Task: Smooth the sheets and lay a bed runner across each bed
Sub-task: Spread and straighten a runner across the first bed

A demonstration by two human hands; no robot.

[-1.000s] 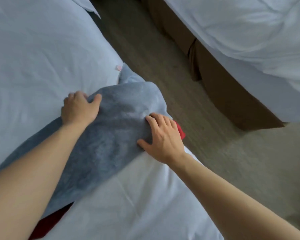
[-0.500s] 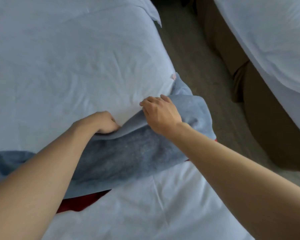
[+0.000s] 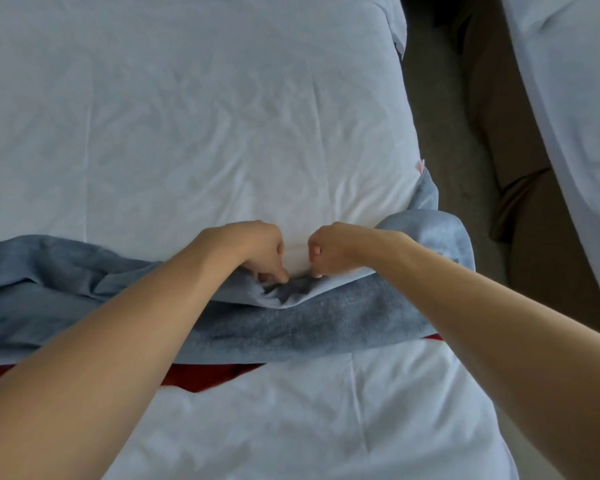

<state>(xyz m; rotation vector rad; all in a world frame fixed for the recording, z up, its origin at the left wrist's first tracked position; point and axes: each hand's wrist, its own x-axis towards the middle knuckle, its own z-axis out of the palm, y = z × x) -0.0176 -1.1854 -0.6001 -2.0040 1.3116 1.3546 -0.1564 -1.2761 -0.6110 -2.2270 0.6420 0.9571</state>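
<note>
A grey-blue bed runner (image 3: 343, 317) lies bunched across the white sheet (image 3: 201, 126) of the near bed, its right end hanging over the bed's edge. A red underside (image 3: 208, 374) shows along its near edge. My left hand (image 3: 257, 249) and my right hand (image 3: 333, 247) sit close together at the runner's far edge, near the bed's middle. Both pinch that edge with fingers curled, and the cloth puckers between them. The sheet beyond is lightly creased.
A second bed with a white sheet (image 3: 575, 109) and a brown base (image 3: 534, 244) stands at the right. A narrow strip of carpet floor (image 3: 444, 140) runs between the two beds.
My view has swung left, from the bed's right edge to over its middle. Both hands have moved from the runner's right end toward the bed's middle and now meet, pinching its far edge.
</note>
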